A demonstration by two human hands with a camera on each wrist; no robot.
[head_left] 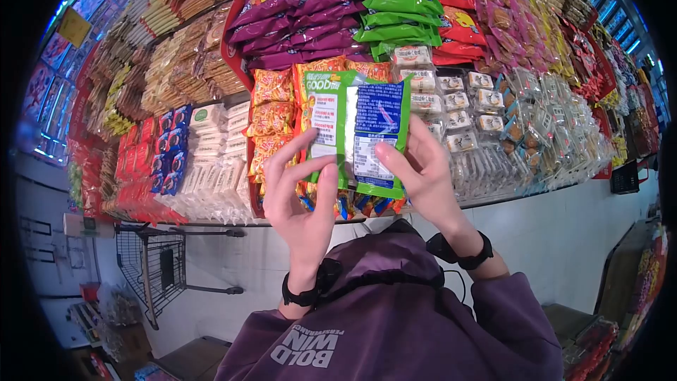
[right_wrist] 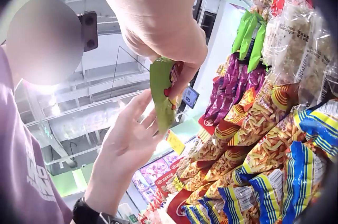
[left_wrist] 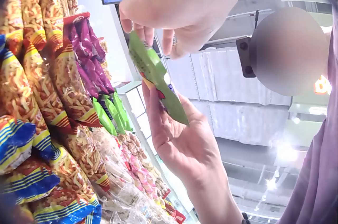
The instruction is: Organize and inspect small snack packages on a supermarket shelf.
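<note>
A green and white snack bag (head_left: 367, 134) is held up over the display, its printed back facing the head camera. The right hand (head_left: 427, 169) grips its right edge, thumb on the blue printed panel and fingers behind. The left hand (head_left: 300, 187) is at the bag's left side, with loosely extended fingers overlapping the white text panel. In the right wrist view, the left hand (right_wrist: 127, 137) has its fingertips right beside the bag (right_wrist: 162, 97). The left wrist view shows the bag (left_wrist: 158, 76) nearly edge-on between both hands.
Below the bag lie orange snack packs (head_left: 271, 120). Purple bags (head_left: 268, 21), green bags (head_left: 398, 10) and red bags (head_left: 455, 14) are stacked behind. White wrapped packs (head_left: 211, 162) lie left; clear-wrapped packs (head_left: 529, 127) lie right. A shopping cart (head_left: 159, 268) stands at the lower left.
</note>
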